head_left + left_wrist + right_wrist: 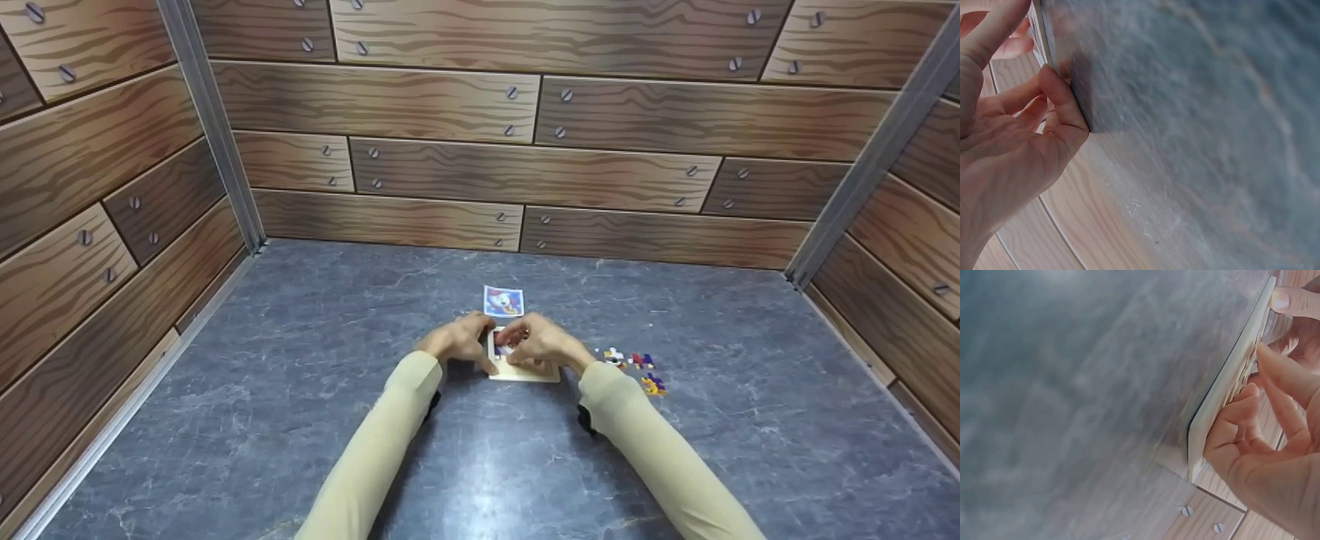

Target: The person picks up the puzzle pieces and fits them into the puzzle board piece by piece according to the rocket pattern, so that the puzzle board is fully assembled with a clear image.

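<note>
A cream puzzle tray [529,373] lies on the table with several jigsaw pieces in it, partly hidden by the hands. My left hand [459,339] holds the tray at its left side. In the left wrist view the curled fingers [1064,104] rest on the tabletop close against the tray's edge. Over the tray is my right hand [541,342], thumb and forefinger brought together on a puzzle piece [1253,369] that they mostly cover. Its other fingers [1235,419] are bent and rest on the tray's surface.
Loose puzzle pieces [653,385] lie right of the tray, beside the right forearm. Behind the tray sits a small picture card [503,301] with a cartoon figure. Wood-patterned walls [525,172] enclose the grey marbled table [337,322] at the back and sides.
</note>
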`<state>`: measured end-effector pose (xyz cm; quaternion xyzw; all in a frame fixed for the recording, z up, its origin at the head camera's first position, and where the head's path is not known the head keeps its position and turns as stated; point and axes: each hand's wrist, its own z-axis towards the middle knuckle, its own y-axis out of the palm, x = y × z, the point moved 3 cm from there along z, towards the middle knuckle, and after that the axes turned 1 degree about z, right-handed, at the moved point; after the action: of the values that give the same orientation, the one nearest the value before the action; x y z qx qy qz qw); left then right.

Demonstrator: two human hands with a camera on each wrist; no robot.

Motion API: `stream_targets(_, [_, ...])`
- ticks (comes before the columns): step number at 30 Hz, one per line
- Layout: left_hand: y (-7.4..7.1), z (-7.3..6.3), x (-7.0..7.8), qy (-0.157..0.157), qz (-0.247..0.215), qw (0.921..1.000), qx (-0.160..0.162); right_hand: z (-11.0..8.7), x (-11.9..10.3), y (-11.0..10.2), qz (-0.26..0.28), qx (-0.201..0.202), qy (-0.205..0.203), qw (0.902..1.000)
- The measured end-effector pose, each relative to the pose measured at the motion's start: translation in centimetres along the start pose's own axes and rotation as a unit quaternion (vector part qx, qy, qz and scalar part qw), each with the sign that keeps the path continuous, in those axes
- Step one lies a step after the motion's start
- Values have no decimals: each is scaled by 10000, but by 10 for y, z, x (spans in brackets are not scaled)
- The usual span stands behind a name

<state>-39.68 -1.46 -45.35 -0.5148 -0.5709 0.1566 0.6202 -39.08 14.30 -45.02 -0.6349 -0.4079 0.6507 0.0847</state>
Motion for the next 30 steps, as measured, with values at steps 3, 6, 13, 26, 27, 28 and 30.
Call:
stream_targets(3, [0, 0, -1, -36, -114, 9999, -17, 1, 0, 0, -193, 43, -8, 9998])
stream_targets(6, [0, 0, -1, -56, -91, 9999, -14, 2, -2, 0, -330, 119, -26, 9994])
stream_targets(13, [-1, 0, 0, -31, 7, 10000, 9, 2, -2, 0, -324, 147, -113, 9993])
stream_targets(26, [0, 0, 0, -58, -36, 10000, 44, -3, 12, -14, 647, -416, -247, 9967])
stream_targets(27, [0, 1, 0, -38, -23, 10000, 50, -4, 13, -16, 706, -454, -282, 9961])
stream_targets(28, [0, 0, -1, -25, -32, 10000, 54, -5, 14, -18, 736, -482, -312, 9956])
stream_targets(30, [0, 0, -1, -30, -62, 10000, 53, -7, 15, -22, 758, -524, -389, 9950])
